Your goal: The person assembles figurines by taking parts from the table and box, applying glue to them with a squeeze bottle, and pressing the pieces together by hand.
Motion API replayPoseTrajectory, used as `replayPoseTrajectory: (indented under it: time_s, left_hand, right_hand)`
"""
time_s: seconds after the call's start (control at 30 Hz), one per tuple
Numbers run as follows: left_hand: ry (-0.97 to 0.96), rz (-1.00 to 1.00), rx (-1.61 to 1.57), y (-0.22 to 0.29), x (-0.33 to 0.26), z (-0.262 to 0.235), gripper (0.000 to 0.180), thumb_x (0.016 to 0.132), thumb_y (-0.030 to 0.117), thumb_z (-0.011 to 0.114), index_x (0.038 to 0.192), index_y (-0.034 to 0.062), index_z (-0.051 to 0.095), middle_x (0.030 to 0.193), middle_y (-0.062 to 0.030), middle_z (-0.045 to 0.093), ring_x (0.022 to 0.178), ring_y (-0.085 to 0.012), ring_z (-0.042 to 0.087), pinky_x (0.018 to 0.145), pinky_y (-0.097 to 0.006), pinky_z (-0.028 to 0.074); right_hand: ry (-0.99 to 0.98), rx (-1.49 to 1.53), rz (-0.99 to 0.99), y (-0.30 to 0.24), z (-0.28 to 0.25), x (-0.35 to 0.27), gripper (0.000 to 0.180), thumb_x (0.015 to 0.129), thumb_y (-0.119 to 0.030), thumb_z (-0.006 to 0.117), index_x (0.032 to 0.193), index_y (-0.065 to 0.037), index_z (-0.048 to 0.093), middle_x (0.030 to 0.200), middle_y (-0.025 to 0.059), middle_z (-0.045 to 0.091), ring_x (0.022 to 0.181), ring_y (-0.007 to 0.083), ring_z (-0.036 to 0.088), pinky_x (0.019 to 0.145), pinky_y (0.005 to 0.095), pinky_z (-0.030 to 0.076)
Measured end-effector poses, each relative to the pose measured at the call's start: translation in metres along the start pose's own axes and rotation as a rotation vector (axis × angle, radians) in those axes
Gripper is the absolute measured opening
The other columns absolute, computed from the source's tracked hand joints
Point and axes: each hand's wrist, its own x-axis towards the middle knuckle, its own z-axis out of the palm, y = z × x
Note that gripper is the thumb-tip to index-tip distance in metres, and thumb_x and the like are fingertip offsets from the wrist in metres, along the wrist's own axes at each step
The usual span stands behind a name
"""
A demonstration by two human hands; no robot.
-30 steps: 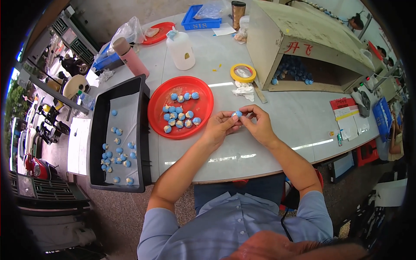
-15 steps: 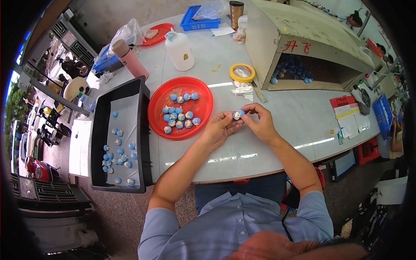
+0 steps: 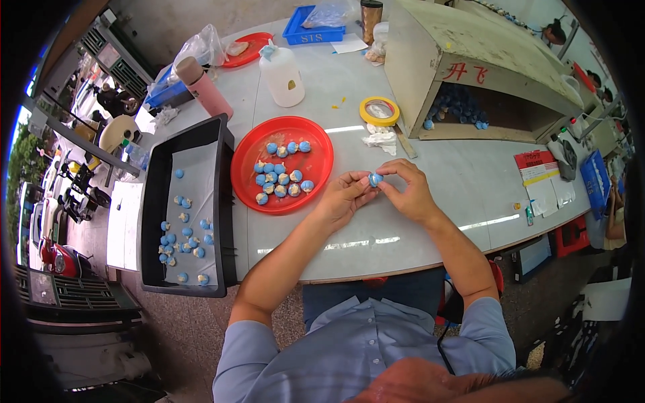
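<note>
Between the fingertips of my left hand (image 3: pixel 344 198) and my right hand (image 3: pixel 411 193) is a small blue-and-white ball-shaped piece (image 3: pixel 375 179). Both hands pinch it above the grey table, just right of a round red tray (image 3: pixel 316 138). Several similar blue pieces with whitish parts (image 3: pixel 270 177) sit in that tray, some in a short row at its far side. More of them (image 3: pixel 187 234) lie scattered in a long black bin (image 3: pixel 228 221) at the left. Fine detail of the held piece is partly covered by my fingers.
A white jug (image 3: pixel 282 77) and a pink bottle (image 3: pixel 205 91) stand beyond the tray. Yellow tape (image 3: pixel 368 115) and crumpled tissue (image 3: pixel 381 140) lie ahead of my hands. At the right stands a wooden box (image 3: pixel 430 101) holding many blue pieces; papers (image 3: pixel 547 191) lie nearby.
The held piece has been turned in my fingers: more blue and less white now faces up. The surroundings have shifted slightly in view; both hands keep their grip.
</note>
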Motion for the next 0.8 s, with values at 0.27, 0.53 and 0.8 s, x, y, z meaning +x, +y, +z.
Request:
replayPoseTrajectory:
  time_s: [0.27, 0.53, 0.8]
  left_hand:
    - [0.010, 0.018, 0.014, -0.0015, -0.0006, 0.0004, 0.022, 0.093, 0.009, 0.060, 0.113, 0.0009, 0.054, 0.106, -0.0100, 0.062, 0.094, -0.0167, 0.064, 0.086, -0.027, 0.056]
    - [0.008, 0.039, 0.008, -0.0035, 0.0016, -0.0009, 0.021, 0.092, 0.007, 0.061, 0.111, 0.0009, 0.055, 0.106, -0.0100, 0.062, 0.095, -0.0179, 0.064, 0.085, -0.027, 0.056]
    - [0.024, 0.049, 0.032, -0.0047, -0.0003, -0.0007, 0.019, 0.091, 0.006, 0.063, 0.108, 0.0016, 0.057, 0.104, -0.0095, 0.063, 0.096, -0.0178, 0.064, 0.086, -0.028, 0.056]
  right_hand:
    - [-0.024, -0.052, -0.041, -0.0042, -0.0010, -0.0006, 0.023, 0.071, -0.001, 0.072, 0.092, -0.007, 0.066, 0.096, 0.0063, 0.066, 0.094, 0.0251, 0.062, 0.086, 0.0357, 0.044]
    - [-0.033, -0.044, -0.026, -0.0058, -0.0035, -0.0001, 0.025, 0.071, 0.005, 0.070, 0.094, -0.004, 0.067, 0.097, 0.0099, 0.067, 0.095, 0.0250, 0.063, 0.087, 0.0339, 0.047]
    - [-0.038, 0.041, -0.014, -0.0040, -0.0008, -0.0035, 0.025, 0.071, 0.008, 0.070, 0.094, -0.002, 0.067, 0.097, 0.0103, 0.067, 0.094, 0.0239, 0.064, 0.085, 0.0323, 0.049]
